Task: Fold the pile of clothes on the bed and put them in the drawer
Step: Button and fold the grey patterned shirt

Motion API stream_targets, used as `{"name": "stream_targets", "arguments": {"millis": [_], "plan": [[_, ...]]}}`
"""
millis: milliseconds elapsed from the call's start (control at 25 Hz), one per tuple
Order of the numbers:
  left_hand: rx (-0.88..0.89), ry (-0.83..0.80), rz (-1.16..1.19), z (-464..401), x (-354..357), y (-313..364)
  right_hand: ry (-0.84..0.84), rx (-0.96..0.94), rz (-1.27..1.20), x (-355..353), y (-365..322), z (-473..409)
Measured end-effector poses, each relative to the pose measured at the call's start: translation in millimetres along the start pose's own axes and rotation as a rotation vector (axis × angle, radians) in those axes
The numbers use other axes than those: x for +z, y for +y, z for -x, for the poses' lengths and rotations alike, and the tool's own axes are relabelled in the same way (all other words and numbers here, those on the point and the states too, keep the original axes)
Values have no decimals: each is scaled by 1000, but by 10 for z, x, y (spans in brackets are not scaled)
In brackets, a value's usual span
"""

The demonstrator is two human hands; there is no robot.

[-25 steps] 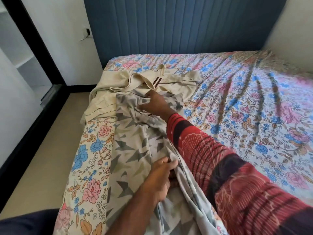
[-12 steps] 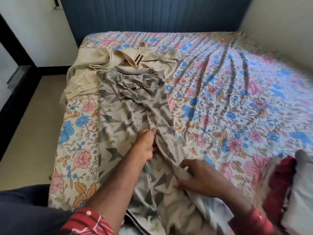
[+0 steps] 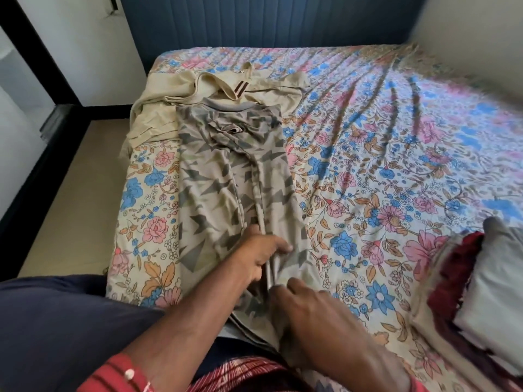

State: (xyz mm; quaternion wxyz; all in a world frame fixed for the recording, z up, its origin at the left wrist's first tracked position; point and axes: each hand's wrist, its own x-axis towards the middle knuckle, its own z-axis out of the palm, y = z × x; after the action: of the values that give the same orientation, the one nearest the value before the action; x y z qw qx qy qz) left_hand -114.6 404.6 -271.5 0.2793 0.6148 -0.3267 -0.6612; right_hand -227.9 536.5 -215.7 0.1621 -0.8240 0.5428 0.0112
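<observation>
Grey patterned shirt [image 3: 226, 171] (no legible label) under flat left hand [image 3: 261, 254], right hand's [image 3: 308, 309] grip unclear.

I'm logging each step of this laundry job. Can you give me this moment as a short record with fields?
garment being folded: grey patterned garment, laid lengthwise on the bed
left hand: left hand rests on the garment's near part, fingers by a central crease
right hand: right hand on the garment's near end; grip unclear
other clothes: beige garment unfolded beyond it; red and white pile at the right edge
drawer: not in view
stage: folding under way
</observation>
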Motion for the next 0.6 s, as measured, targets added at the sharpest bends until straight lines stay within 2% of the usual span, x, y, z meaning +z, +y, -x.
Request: {"name": "stream_targets", "arguments": {"millis": [160,280,320,400,480,560,600], "plan": [[75,123,-122,328,-142,-254,-103,-111,-121,62,-201,94],[112,37,-292,640,-346,-282,-107,-123,-331,-168,-69,141],[172,22,-366,758,-519,-249,-75,-109,-319,-222,75,110],[409,22,-583,898,-979,-129,21,-92,-203,-263,507,13],[608,-38,-894,945,-1475,-22,-4,-170,-66,-178,930,-55],[614,-186,-1240,923,-1821,-83,-153,-314,131,2,1178,-70],[562,-280,-1320,917,-1914,-155,-238,-379,224,68,1219,-70]]}}
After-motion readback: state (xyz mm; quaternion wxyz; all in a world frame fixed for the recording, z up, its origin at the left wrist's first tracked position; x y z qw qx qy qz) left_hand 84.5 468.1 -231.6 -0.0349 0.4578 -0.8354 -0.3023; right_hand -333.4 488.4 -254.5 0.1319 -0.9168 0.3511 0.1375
